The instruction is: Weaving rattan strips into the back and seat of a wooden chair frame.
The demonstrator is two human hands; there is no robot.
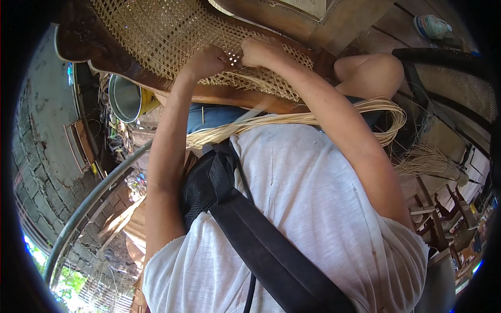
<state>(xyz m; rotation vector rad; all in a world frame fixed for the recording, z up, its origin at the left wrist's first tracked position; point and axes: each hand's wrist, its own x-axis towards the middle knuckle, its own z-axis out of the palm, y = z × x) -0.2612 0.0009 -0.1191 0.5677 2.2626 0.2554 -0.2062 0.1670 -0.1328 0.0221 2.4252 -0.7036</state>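
A brown wooden frame (235, 96) with a scalloped edge lies across my lap, filled with woven cane webbing (151, 34). Over the lower part of the webbing, my left hand (207, 61) is closed, its fingertips pinched close to the weave. Just right of it, my right hand (261, 51) is also closed, with fingers curled down at the same spot. Anything thin between the fingers is too small to make out. Loose cane strands (250, 81) stick out below the hands. A long bundle of pale cane strands (383, 107) lies across my lap.
A metal bucket (124, 99) stands at the left, near a curved metal rail (99, 193). A chair with a cane panel (454, 86) is at the right, with more loose cane (425, 159) below it. A white container (432, 26) lies at the upper right.
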